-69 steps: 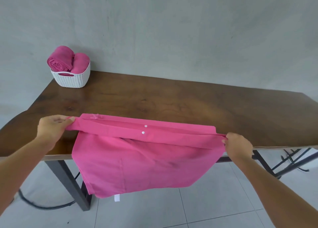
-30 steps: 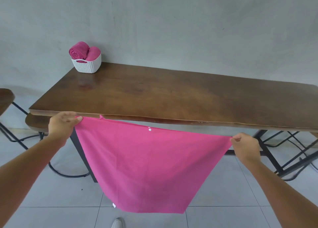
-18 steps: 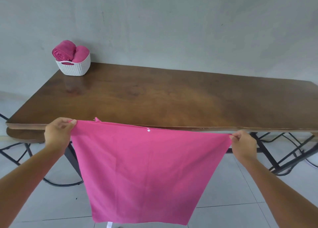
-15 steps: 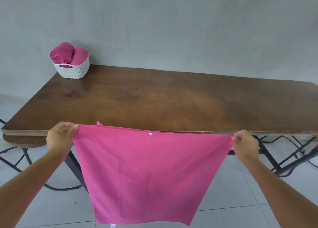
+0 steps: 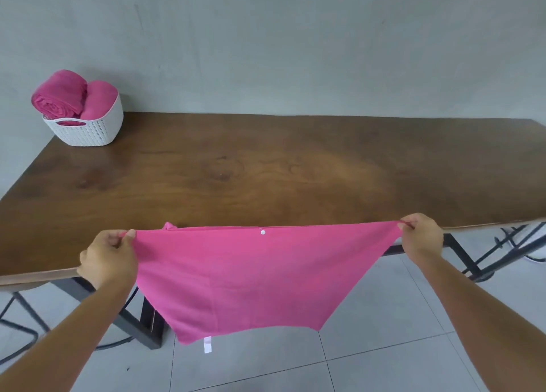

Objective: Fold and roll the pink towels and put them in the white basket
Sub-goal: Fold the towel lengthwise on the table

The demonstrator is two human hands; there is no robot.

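Pink towel (image 5: 251, 279) hangs in the air at the near edge of the desk (image 5: 266, 170), stretched taut btw both hands. Left hand (image 5: 107, 258) pinches the top left corner w/ thumb and curled fingers. Right hand (image 5: 421, 238) pinches the top right corner the same way. Top edge runs about level just over the desk's front lip, and the rest drops below desk height toward the floor (image 5: 384, 317). Held wide like this prob. to pull out creases and square the cloth before laying it flat. Can't tell if it's one layer or doubled.

White snap (image 5: 262, 232) sits mid top edge, white label (image 5: 207, 343) at the bottom hem.

White basket (image 5: 88, 130) stands at the far left corner of the desk, near the wall and well apart from the towel. Two rolled towels (image 5: 59, 96) are already in it, sticking up past the rim. It looks parked there to stay out of the folding spot.

Judging by the hang, no roll started on this one. Next move likely needs it lowered flat onto the desk.
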